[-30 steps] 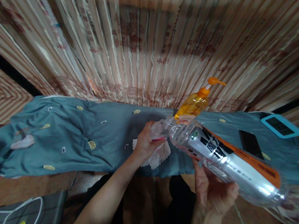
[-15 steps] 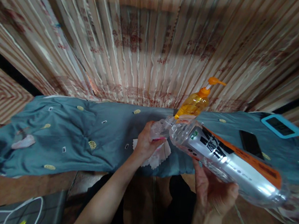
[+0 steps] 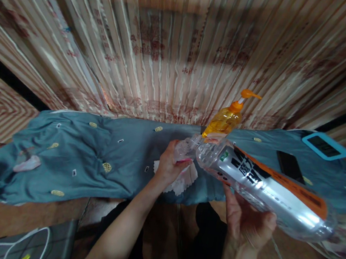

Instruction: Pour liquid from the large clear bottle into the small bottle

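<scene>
A large clear plastic bottle (image 3: 267, 188) with a silver and orange label lies tilted in my right hand (image 3: 248, 219), which supports it from below with fingers curled around. Its neck points left and meets the mouth of a small clear plastic container (image 3: 185, 148). My left hand (image 3: 168, 163) is wrapped around that container, which shows a pink patch near its lower edge. Whether liquid passes between the two is not visible. Under my left hand lies a white scalloped cloth (image 3: 185, 180). Just behind the bottle's neck stands an amber pump bottle (image 3: 226, 120) with an orange pump.
A blue-green cloth (image 3: 131, 149) covers the long narrow surface. On its right are a dark phone (image 3: 290, 166) and a blue-framed digital clock (image 3: 325, 146). A pale crumpled item (image 3: 28, 164) lies far left. Behind hangs a striped curtain (image 3: 170, 60); a dark stool (image 3: 57, 242) with a white cable stands lower left.
The large bottle has turned very slightly, its base end dipping a little. Both hands stay almost in place.
</scene>
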Demonstrator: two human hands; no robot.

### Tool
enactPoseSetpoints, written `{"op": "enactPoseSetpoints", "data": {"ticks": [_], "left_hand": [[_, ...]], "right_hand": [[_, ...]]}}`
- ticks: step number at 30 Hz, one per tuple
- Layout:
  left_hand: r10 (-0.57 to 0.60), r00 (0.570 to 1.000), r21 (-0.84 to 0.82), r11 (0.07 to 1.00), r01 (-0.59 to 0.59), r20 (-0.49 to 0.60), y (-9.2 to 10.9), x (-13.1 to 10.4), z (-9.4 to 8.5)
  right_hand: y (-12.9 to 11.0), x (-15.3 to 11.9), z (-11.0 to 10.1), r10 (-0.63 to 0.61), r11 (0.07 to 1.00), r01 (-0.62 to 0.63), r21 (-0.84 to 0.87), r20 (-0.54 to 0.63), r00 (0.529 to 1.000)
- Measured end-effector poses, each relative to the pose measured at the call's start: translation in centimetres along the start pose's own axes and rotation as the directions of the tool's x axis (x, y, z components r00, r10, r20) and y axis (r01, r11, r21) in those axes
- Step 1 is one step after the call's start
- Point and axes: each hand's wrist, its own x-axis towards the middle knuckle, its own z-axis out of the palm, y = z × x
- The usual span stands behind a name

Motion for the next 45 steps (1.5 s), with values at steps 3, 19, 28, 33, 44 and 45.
{"op": "enactPoseSetpoints", "data": {"ticks": [3, 19, 28, 33, 44, 45], "left_hand": [[0.003, 1.000, 0.004, 1.000, -0.003, -0.002, -0.10, 0.01, 0.02], [0.018, 1.000, 0.019, 1.000, -0.018, -0.016, -0.16, 0.07, 0.12], [-0.010, 1.000, -0.003, 1.000, 0.010, -0.008, -0.12, 0.03, 0.15], [0.001, 1.000, -0.011, 1.000, -0.001, -0.006, -0.33, 0.03, 0.21], [-0.020, 1.000, 0.006, 1.000, 0.020, -0.003, 0.07, 0.11, 0.16], [-0.019, 1.000, 0.007, 1.000, 0.019, -0.003, 0.09, 0.12, 0.15]], "right_hand": [[-0.08, -0.04, -0.06, -0.001, 1.000, 0.001, -0.001, -0.003, 1.000], [0.01, 0.05, 0.01, -0.026, 1.000, 0.027, -0.007, 0.039, 0.999], [0.15, 0.09, -0.11, -0.028, 0.999, 0.029, -0.025, 0.035, 0.999], [0.19, 0.11, -0.01, -0.028, 0.999, 0.028, -0.023, 0.009, 1.000], [0.14, 0.02, 0.34, -0.022, 0.999, 0.022, -0.027, -0.005, 1.000], [0.12, 0.02, 0.29, -0.022, 0.999, 0.022, -0.028, -0.009, 1.000]]}}
